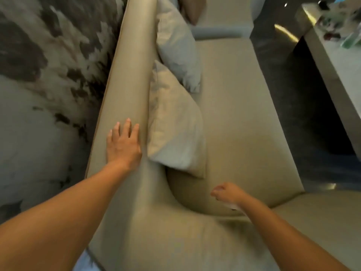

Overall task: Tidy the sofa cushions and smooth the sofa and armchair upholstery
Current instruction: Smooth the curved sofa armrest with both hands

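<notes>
I look down on a beige sofa whose backrest [129, 79] runs up the middle of the view, with the seat [240, 118] to its right. My left hand [123, 143] lies flat on the backrest top, fingers apart, holding nothing. Two pale cushions lean against the backrest: the near cushion [173, 133] is just right of my left hand, and the far cushion [175, 47] overlaps its upper corner. My right hand [227, 193] hovers over the seat's near corner with fingers loosely curled and nothing visible in them.
A marbled dark-and-white wall [45, 65] stands left of the backrest. A low metallic table [336, 61] with bottles and small items stands at the right, past a strip of dark floor [289, 90]. A brown cushion [192, 8] lies at the far end.
</notes>
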Available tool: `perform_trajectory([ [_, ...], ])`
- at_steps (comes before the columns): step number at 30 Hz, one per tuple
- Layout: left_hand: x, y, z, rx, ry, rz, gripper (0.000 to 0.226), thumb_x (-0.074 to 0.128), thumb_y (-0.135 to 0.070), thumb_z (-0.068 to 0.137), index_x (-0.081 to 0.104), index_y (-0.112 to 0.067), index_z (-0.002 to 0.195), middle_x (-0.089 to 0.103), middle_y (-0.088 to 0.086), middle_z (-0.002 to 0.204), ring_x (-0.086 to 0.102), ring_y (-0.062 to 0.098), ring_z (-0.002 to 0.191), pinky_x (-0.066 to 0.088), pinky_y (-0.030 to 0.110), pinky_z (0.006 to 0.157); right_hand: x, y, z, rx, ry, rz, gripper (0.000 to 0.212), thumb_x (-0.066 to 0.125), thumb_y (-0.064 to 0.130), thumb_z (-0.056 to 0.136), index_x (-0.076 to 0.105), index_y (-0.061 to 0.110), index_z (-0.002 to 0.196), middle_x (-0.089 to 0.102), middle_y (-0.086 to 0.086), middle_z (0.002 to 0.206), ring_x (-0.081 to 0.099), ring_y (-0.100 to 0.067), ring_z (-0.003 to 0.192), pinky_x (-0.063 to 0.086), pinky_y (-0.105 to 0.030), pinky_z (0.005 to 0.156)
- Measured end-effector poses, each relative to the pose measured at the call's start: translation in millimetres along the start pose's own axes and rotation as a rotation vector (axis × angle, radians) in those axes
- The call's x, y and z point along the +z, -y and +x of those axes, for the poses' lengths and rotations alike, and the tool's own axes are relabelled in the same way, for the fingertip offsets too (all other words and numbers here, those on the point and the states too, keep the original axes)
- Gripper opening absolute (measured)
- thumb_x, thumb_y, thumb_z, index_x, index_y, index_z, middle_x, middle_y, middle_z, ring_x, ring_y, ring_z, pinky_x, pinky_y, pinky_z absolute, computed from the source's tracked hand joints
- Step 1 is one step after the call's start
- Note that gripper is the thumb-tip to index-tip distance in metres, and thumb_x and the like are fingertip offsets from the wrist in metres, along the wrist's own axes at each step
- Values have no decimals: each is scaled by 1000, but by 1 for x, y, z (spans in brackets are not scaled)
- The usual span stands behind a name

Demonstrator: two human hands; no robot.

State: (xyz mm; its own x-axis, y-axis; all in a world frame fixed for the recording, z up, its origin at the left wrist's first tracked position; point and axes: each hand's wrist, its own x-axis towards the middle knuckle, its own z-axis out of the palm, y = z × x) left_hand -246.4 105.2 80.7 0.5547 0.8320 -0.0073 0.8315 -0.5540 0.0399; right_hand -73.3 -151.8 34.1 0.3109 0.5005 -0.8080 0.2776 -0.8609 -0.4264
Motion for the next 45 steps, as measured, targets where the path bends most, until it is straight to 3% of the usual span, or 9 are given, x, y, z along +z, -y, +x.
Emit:
perform_trajectory([
  [3,12,9,-66,-86,46,100,58,38,-43,94,32,-31,150,22,5,163,18,35,145,13,51,118,41,-17,-40,-33,-18,-181,32,48,34,93,72,13,90,71,-13,97,66,-26,91,45,-30,72],
  [10,17,12,-161,-67,97,46,67,20,-53,88,19,-35,153,7,0,166,1,31,149,-2,51,119,85,-24,-94,-159,-497,-461,47,26,42,96,66,21,109,67,-14,123,61,-35,112,42,-42,91],
  [15,11,23,-262,-28,77,-115,70,13,-57,94,11,-27,156,2,-3,166,-6,32,150,-2,55,119,149,-33,-151,-204,-609,-507,65,6,59,93,21,36,151,25,-8,163,17,-36,149,8,-58,119],
  [20,10,5,-280,-282,127,-462,70,32,-60,93,9,-38,155,-10,-14,164,-25,42,144,13,68,113,176,-43,-175,-286,-596,-586,72,3,76,85,-15,50,150,-12,-6,167,-17,-37,151,-11,-62,118],
  [23,20,-10,-270,-446,-33,-516,68,35,-65,89,21,-43,152,-2,-10,165,-19,41,146,19,60,113,182,-47,-170,-303,-684,-612,74,12,79,83,-4,52,151,5,-8,167,-1,-38,152,1,-63,118],
  [27,36,-10,-263,-470,-173,-501,70,30,-71,82,28,-48,148,7,-14,164,-10,39,147,35,62,103,186,-42,-162,-365,-898,-572,71,34,77,81,40,45,144,48,-10,150,40,-40,136,28,-65,109],
  [31,29,-13,-266,-463,-168,-549,64,37,-64,88,29,-46,149,7,-13,164,-11,38,148,35,61,105,191,-47,-168,-337,-910,-625,74,20,79,82,28,47,148,40,-4,155,32,-35,142,18,-60,115],
  [38,36,-11,-258,-506,-201,-530,63,36,-66,86,31,-49,147,9,-14,164,-8,37,148,38,57,104,191,-35,-167,-395,-995,-500,68,53,70,65,68,38,124,69,-12,125,65,-42,112,44,-66,95],
  [45,30,-8,-221,-491,-199,-564,63,37,-64,86,30,-49,148,8,-16,164,-10,36,148,35,57,106,174,-8,-148,-373,-1005,-461,67,53,68,62,73,34,116,72,-15,118,67,-43,107,47,-68,91],
])
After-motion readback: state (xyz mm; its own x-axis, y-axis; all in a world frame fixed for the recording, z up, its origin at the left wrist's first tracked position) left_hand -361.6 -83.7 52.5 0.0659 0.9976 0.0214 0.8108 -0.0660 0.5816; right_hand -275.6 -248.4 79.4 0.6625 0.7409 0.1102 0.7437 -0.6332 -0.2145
